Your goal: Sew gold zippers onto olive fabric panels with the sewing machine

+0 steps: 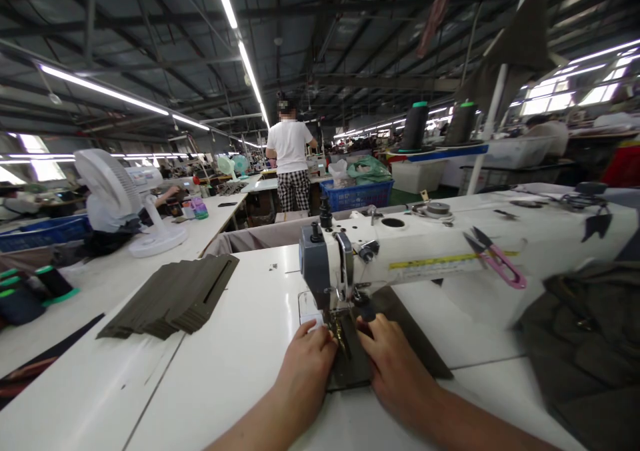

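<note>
A dark olive-brown fabric panel (415,339) lies under the needle area of a white sewing machine (450,244). My left hand (309,361) is closed at the panel's left edge, with its fingertips just left of the presser foot (339,331). On the other side, my right hand (393,357) has its thumb and curled fingers on the panel, close to the machine's needle. A brassy metal part beside the foot is too small to make out. Much of the panel's middle is hidden by my hands and the machine head.
A fanned stack of similar panels (170,297) lies left on the white table (210,377). Pink-handled snips (500,264) rest against the machine arm. Dark fabric (585,344) is heaped right. A white fan (143,197), thread cones (53,283) and a standing person (291,145) are farther off.
</note>
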A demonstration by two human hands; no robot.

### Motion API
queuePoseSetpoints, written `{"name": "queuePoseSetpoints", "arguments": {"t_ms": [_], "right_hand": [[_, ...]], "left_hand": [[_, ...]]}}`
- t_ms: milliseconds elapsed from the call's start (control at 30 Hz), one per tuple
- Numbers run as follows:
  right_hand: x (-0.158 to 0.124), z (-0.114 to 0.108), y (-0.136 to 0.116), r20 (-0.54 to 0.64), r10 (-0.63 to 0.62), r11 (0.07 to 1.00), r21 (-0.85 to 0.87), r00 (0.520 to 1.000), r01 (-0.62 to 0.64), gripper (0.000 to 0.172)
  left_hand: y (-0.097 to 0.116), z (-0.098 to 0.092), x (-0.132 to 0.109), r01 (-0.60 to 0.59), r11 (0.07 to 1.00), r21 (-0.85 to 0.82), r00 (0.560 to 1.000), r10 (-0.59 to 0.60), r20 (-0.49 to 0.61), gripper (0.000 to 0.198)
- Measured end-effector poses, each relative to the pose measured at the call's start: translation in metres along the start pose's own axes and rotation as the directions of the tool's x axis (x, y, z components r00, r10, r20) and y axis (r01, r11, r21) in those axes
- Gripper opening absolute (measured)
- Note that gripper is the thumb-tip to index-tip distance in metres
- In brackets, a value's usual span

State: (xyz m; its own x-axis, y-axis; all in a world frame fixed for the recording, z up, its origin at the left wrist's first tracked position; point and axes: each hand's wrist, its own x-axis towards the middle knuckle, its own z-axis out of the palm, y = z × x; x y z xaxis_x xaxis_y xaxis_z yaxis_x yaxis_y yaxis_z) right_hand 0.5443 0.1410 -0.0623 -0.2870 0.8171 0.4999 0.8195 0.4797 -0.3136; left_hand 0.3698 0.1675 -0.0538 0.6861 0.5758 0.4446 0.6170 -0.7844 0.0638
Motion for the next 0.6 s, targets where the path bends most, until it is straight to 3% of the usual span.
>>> {"name": "queuePoseSetpoints", "arguments": {"t_ms": [100,200,367,600], "right_hand": [[0.021,0.007,0.009,0.067,0.090,0.996,-0.015,0.994,-0.089,0.017],[0.035,0.012,0.016,0.056,0.072,0.988,0.131,0.996,-0.079,0.012],[0.033,0.015,0.017,0.003,0.144,0.938,0.318,0.990,-0.137,0.012],[0.034,0.008,0.014,0.029,0.154,0.881,0.449,0.988,-0.150,0.016]], "left_hand": [[0.002,-0.003,-0.001,0.017,1.000,-0.021,1.000,-0.016,0.026,0.024],[0.005,-0.004,-0.003,0.044,0.999,-0.020,0.999,-0.043,0.023,0.031],[0.006,-0.003,-0.004,0.074,0.997,-0.026,0.997,-0.072,0.041,0.030],[0.004,-0.002,-0.002,0.093,0.995,-0.025,0.994,-0.091,0.058,0.025]]}}
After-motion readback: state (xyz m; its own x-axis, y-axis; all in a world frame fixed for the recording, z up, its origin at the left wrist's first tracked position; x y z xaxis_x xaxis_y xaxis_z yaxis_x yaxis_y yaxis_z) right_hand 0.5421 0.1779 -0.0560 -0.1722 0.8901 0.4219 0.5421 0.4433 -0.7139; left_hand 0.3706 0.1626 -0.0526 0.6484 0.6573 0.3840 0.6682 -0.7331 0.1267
